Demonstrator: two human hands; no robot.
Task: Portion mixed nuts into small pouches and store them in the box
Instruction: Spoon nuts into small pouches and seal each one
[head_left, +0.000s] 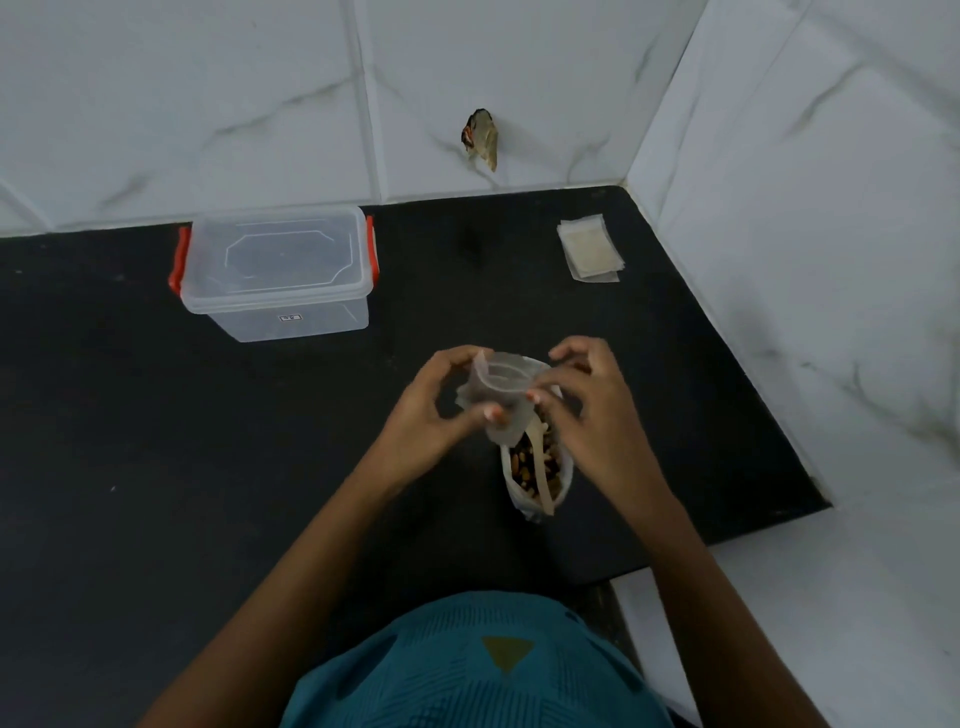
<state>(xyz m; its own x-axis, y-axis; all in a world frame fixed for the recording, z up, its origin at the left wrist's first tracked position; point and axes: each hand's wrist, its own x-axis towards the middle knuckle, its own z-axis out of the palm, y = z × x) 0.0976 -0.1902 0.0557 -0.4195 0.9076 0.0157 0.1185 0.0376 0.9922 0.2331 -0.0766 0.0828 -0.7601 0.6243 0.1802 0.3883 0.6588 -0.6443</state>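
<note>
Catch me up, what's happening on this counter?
A person pinches a small clear pouch with the left hand and right hand, spreading its mouth open just above an open bag of mixed nuts on the black counter. The pouch looks empty. The clear box with red latches sits back left, apparently lidded. A stack of spare pouches lies back right.

Dim, flat, bluish light fills the picture, with no hard shadows and no glare on the dark bench (156, 441). Wall tiles (260, 104) bow at the edges from wide-angle distortion. Both hands are slightly motion-blurred.
</note>
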